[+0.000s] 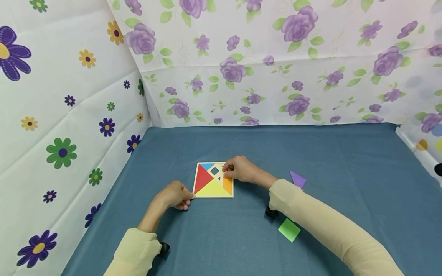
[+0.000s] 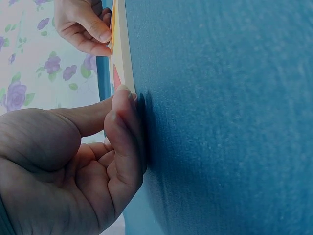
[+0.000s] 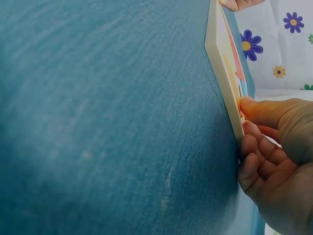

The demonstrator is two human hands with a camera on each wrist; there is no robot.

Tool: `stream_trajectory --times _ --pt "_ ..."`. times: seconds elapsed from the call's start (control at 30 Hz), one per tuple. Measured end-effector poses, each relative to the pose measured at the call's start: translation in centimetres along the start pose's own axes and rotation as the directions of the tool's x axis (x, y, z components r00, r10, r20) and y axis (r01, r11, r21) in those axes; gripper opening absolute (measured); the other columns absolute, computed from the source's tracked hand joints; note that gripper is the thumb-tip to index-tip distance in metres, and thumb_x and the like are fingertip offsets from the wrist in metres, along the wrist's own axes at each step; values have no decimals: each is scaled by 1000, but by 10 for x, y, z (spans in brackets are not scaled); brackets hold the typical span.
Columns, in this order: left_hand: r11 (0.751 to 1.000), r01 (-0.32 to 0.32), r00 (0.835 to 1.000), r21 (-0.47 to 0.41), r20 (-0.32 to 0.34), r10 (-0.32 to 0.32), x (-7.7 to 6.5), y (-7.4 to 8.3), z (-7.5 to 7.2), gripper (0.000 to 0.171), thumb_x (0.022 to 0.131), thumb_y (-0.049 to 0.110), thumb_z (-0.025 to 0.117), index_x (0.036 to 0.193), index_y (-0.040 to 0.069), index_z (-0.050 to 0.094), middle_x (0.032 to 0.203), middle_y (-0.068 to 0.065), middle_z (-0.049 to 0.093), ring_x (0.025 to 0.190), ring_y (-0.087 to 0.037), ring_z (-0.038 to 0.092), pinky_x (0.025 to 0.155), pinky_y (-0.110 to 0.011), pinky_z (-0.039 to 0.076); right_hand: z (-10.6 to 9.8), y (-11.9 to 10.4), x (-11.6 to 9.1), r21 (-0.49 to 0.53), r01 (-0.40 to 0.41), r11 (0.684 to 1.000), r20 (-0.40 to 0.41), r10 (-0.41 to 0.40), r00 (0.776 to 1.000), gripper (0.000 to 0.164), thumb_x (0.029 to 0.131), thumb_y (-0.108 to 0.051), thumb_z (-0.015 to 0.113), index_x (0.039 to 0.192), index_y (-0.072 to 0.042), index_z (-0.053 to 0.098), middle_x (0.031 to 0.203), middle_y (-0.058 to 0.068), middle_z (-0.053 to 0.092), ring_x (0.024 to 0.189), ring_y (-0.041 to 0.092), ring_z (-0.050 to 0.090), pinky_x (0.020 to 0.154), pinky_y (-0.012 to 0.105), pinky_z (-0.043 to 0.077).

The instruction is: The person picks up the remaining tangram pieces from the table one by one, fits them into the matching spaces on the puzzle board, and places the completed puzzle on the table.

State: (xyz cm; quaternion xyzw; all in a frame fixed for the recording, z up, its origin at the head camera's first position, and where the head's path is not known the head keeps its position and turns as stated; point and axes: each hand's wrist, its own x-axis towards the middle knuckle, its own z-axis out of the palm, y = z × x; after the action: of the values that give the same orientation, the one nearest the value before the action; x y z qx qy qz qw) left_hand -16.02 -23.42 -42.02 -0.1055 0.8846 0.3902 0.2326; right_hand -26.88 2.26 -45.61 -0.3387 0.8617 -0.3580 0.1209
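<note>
A square tangram puzzle board point(image 1: 214, 197) with a pale rim lies on the blue cloth. A red triangle point(image 1: 202, 178), a yellow triangle point(image 1: 214, 189) and a blue piece point(image 1: 207, 165) sit in it. My left hand point(image 1: 177, 194) pinches the board's near left corner between thumb and finger. Over the far right part, my right hand point(image 1: 241, 168) has thumb and fingertips at the upper end of an orange tangram piece point(image 1: 228, 185), pinching it at the board's edge. Beside my fingers, pale bare board shows small dark shapes; the far right corner is hidden by this hand.
A purple triangle point(image 1: 297, 179) lies right of the board, partly behind my right sleeve. Nearer, a green square point(image 1: 289, 230) rests beside that forearm. Flowered sheets hang behind the table point(image 1: 262, 142) and at the left. A dark wrist device point(image 1: 271, 212) shows under the right sleeve.
</note>
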Motion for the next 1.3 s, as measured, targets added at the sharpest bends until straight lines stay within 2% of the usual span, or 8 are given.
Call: stream_trajectory --times 0.3,0.6,1.03,1.3 --pt "1000 8 1000 17 -2 -8 1 1 0 20 100 12 70 85 -1 69 70 -10 67 58 -14 66 58 -27 56 -3 3 -4 25 -1 1000 -37 2 999 19 100 -14 71 115 -5 77 97 1 73 73 12 58 67 26 48" --pt "1000 5 1000 23 -1 -5 2 3 -1 20 100 12 70 85 -2 70 70 -10 67 59 -14 66 59 -28 56 -14 5 -14 35 18 999 -37 -17 999 16 101 -13 70 113 -5 78 89 -2 71 65 13 52 61 27 43" --pt "999 13 1000 39 4 -13 2 4 0 20 100 13 70 86 -2 70 70 -10 67 59 -15 67 59 -28 56 -22 6 -37 -12 23 1000 -23 -23 999 13 98 -11 72 108 -6 78 97 -1 75 71 10 57 64 27 49" --pt "999 19 1000 50 0 -19 0 4 0 20 100 12 70 87 -2 70 70 -10 67 59 -15 67 59 -29 56 -30 2 -56 -53 58 997 -13 -59 998 15 97 -12 74 109 -4 78 102 3 76 74 6 60 65 26 52"
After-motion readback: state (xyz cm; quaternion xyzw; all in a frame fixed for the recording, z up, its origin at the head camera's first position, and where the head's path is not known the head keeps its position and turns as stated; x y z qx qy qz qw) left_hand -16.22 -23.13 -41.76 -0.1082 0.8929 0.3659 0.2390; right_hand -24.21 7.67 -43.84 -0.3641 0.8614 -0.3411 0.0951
